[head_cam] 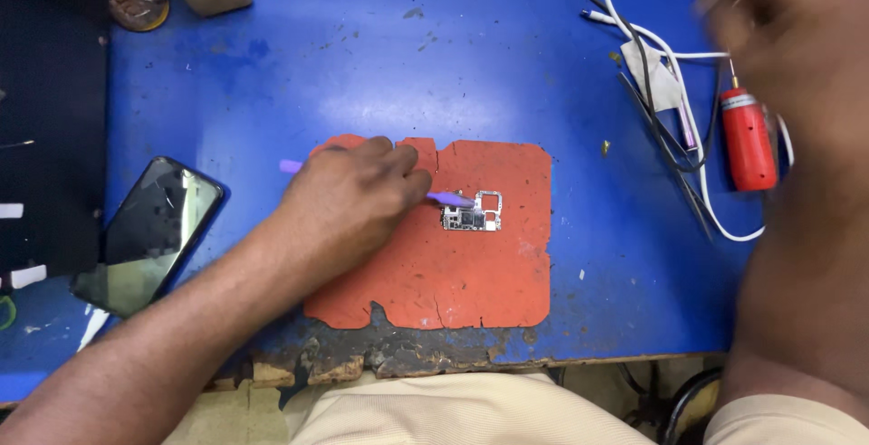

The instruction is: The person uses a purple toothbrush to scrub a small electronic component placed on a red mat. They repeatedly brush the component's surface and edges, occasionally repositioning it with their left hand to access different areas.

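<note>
My left hand (348,191) reaches in from the near left, forearm slanting across, fingers (407,166) curled tight in a pinch with the knuckles up. My right hand (778,28) is lifted at the far right, blurred, its forearm running down the right edge; its grip I cannot make out.

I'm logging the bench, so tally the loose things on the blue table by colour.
Red: 2, the worn mat and the electric screwdriver
Purple: 1, the pry tool in the left hand
Black: 1, the phone
Silver: 1, the circuit board
Total: 5
</note>
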